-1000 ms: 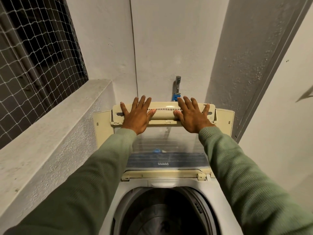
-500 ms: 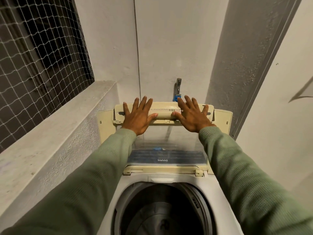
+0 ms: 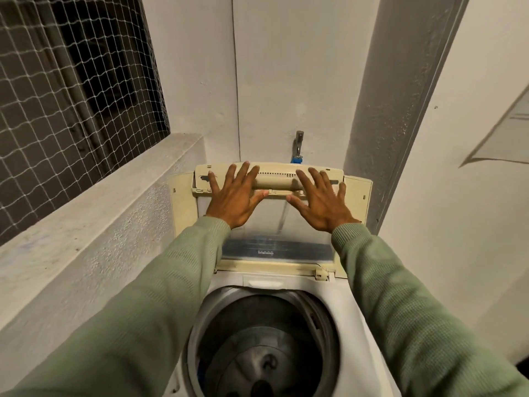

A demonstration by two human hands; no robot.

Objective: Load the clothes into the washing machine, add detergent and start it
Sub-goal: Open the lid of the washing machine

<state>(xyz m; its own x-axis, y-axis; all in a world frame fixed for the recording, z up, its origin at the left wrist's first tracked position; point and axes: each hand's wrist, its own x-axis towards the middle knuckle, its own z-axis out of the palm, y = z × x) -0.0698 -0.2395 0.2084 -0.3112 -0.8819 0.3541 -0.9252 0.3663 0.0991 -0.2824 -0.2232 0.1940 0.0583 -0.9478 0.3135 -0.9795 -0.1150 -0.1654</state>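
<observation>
Washing machine (image 3: 229, 283) open, lid (image 3: 274, 183) raised toward white wall (image 3: 286, 67); left hand (image 3: 236, 199), right hand (image 3: 322, 202) flat on it, fingers spread wide. Netted window (image 3: 71, 96), concrete ledge (image 3: 100, 202) at left.

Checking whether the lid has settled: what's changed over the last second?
Nothing has visibly moved; only the camera view has shifted slightly. The left hand and right hand still press flat on the raised lid, gripping nothing. The drum stays open.

White print (image 3: 265, 253) on the lid (image 3: 310, 247) is too small to read.
</observation>
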